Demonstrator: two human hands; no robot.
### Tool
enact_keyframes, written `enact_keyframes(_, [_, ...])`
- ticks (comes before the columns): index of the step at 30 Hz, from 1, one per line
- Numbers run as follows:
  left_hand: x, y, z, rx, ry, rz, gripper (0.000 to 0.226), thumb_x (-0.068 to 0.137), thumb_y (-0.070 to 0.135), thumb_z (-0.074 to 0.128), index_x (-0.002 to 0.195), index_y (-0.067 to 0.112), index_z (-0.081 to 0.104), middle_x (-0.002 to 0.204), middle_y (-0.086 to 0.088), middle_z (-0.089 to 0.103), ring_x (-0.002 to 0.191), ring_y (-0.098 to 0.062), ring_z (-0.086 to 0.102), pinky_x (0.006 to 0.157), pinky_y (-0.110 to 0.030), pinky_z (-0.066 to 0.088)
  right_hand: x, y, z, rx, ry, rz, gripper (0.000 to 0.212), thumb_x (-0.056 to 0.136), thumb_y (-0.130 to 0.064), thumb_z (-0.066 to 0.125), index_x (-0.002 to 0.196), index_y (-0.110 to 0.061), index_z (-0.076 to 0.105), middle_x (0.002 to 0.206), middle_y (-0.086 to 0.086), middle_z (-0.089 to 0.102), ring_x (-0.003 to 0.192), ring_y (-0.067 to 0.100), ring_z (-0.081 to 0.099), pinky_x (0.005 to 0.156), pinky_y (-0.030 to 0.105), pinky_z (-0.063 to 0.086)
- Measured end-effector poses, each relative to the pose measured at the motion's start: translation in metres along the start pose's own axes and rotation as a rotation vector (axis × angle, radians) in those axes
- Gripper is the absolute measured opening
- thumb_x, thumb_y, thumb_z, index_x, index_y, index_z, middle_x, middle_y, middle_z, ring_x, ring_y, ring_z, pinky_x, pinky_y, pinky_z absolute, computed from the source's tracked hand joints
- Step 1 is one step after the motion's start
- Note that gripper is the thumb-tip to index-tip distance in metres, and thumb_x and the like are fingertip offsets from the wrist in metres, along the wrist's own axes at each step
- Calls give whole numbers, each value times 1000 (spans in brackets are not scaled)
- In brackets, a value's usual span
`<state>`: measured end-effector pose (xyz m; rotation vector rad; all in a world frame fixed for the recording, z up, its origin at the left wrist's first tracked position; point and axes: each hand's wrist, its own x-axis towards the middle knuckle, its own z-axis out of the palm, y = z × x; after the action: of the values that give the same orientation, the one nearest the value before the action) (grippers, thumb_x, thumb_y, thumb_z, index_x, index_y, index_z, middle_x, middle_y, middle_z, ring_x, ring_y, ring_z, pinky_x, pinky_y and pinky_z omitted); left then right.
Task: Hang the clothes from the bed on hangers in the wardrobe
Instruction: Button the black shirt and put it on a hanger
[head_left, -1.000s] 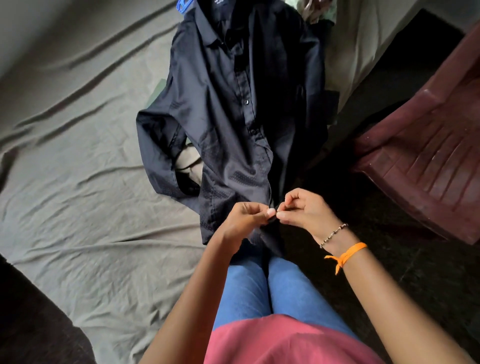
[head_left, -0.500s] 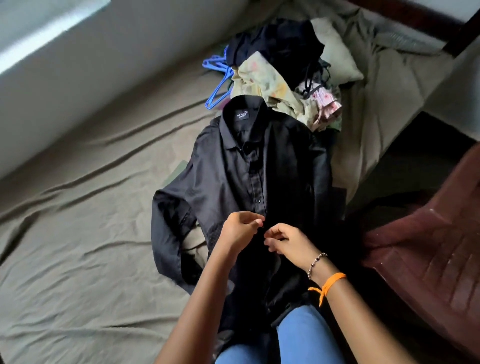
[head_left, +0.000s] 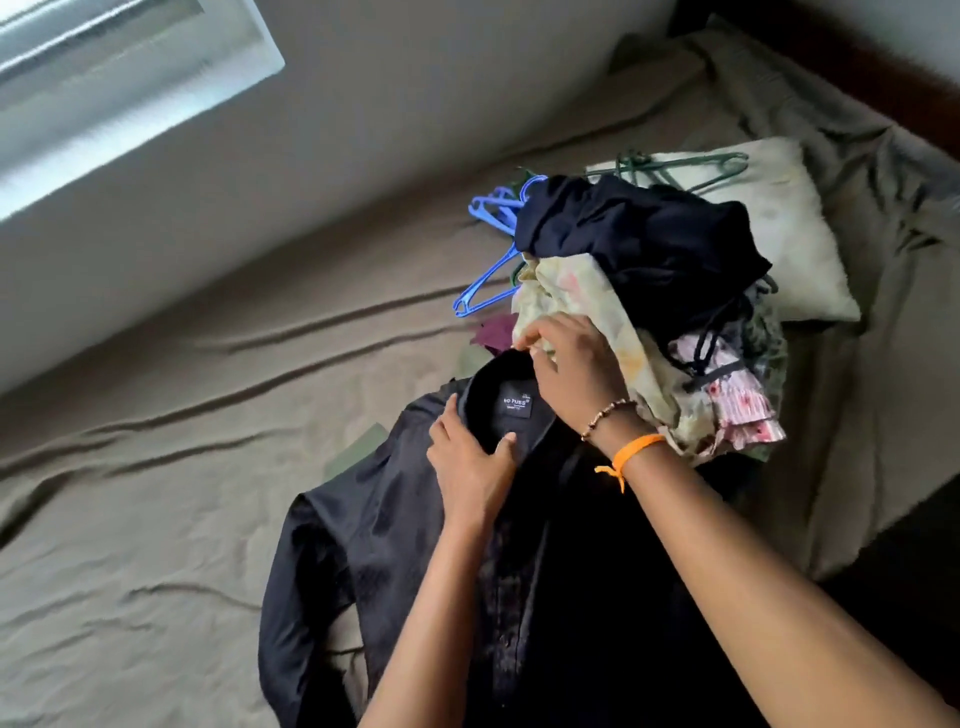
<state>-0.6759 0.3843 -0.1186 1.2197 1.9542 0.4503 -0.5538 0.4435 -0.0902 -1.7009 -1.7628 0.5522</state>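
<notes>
My left hand (head_left: 470, 467) lies spread on the shirt (head_left: 395, 545), thumb at its collar. My right hand (head_left: 574, 371) pinches the collar's far edge, the clothes pile (head_left: 649, 291) just beyond it.

single head view, looking steeply down, close over bed (head_left: 156, 519), facing the wall (head_left: 363, 130)
</notes>
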Motion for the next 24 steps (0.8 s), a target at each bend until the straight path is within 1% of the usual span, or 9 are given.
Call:
enact_keyframes(2, [16,5,11,-4,-9,24,78,83,21,66,148,15,23,147,-11,30,133,-31,30,109,-33,20,52,7,17,-169,-140,-125,21,81,-8,54,93,-19,67,108,-1,64,128,25,42,114,47,13])
enact_keyframes(5, [27,7,20,70,3,77,77,83,21,65,149,23,24,147,-9,30,131,-31,31,108,-35,25,110,38,30,-606,-356,-228,37,82,-30,63,119,-31,61,148,-1,37,145,33,-3,104,61,-20])
enact_keyframes(8, [41,8,27,123,-11,65,76,84,22,63,148,30,22,148,-4,29,133,-28,29,108,-34,26,143,95,22,-869,-430,-83,39,86,-35,56,125,-33,56,159,4,8,140,47,-13,106,69,-8])
enact_keyframes(11, [49,8,32,108,-31,53,76,84,21,64,147,32,22,147,-2,31,133,-25,29,107,-33,26,137,148,-2,-785,-346,238,45,83,-35,64,126,-25,53,159,-1,5,142,44,-4,105,65,18])
enact_keyframes(14, [54,3,35,78,-47,67,78,82,20,68,146,32,25,143,-2,35,130,-25,33,105,-29,25,117,194,-28,-751,-239,514,53,81,-31,68,130,-19,51,156,4,15,142,42,2,101,73,14])
enact_keyframes(17, [60,-6,35,31,-44,104,80,78,17,73,144,29,30,139,-1,41,127,-21,38,97,-14,20,122,230,-56,-679,-272,718,51,89,-20,60,138,-21,43,157,6,12,142,40,1,102,73,16])
enact_keyframes(21, [68,-12,41,12,-53,78,81,74,15,76,142,27,34,136,0,44,125,-20,39,92,-10,18,149,220,-82,-715,-426,770,62,85,-34,65,141,-29,38,158,5,2,142,42,-5,104,72,2])
enact_keyframes(22, [69,-11,43,24,-49,76,81,73,14,77,141,26,35,135,0,44,125,-21,40,92,-10,18,155,206,-80,-734,-358,726,63,81,-33,68,138,-24,42,157,8,6,141,42,-3,105,70,2])
enact_keyframes(24, [71,-8,47,62,-41,83,80,72,14,77,141,25,36,134,-1,46,123,-24,41,92,-14,21,157,170,-54,-725,-16,445,44,78,-17,63,121,-10,55,145,17,29,135,44,18,107,56,16])
